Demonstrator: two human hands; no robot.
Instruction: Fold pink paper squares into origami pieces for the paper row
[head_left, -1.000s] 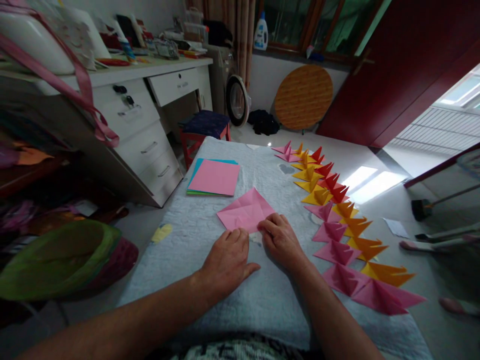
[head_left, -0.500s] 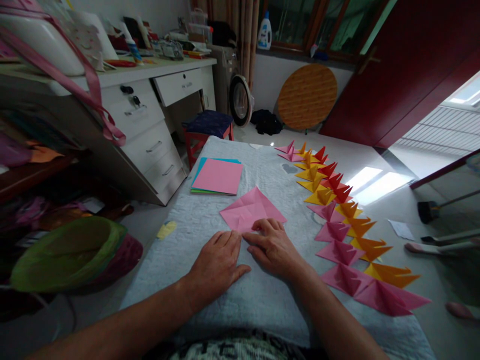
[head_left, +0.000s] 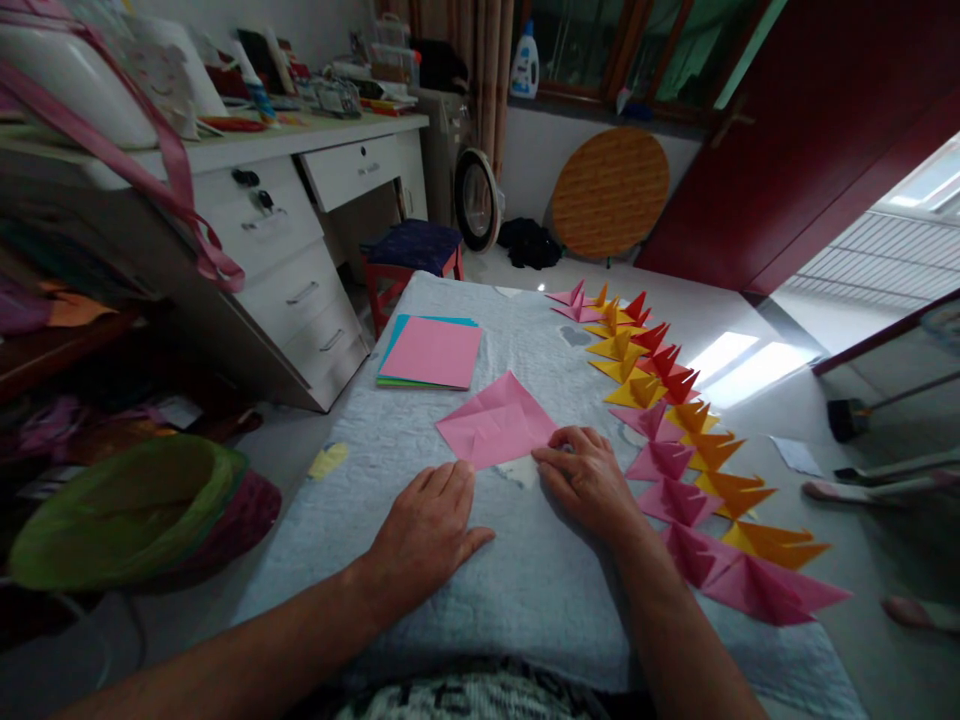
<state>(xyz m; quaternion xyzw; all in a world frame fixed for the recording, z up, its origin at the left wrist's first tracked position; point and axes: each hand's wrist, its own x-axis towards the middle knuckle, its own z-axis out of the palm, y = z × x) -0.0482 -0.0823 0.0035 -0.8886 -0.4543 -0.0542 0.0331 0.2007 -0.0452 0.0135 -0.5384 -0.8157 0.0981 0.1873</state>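
A partly folded sheet of pink origami paper (head_left: 499,425) lies on the cloth-covered table, creased, with one corner pointing away from me. My left hand (head_left: 427,525) rests flat at its near edge, fingertips on the paper and thumb stretched out to the side. At the paper's right corner, my right hand (head_left: 589,485) has its fingers curled in and presses the tip between thumb and forefinger. Beyond the sheet to the left sits a stack of square coloured paper (head_left: 433,352), pink on top with blue and green edges showing.
Rows of folded paper cranes in pink (head_left: 675,500), orange (head_left: 735,490), yellow (head_left: 637,388) and red (head_left: 660,358) line the table's right side. A green-lined bin (head_left: 127,510) stands on the floor at left. A stool (head_left: 412,245) is beyond the far edge, beside a white desk (head_left: 262,215).
My right hand has slid rightward along the paper's near edge, from beside my left hand to the right corner. My left hand stays nearly in place.
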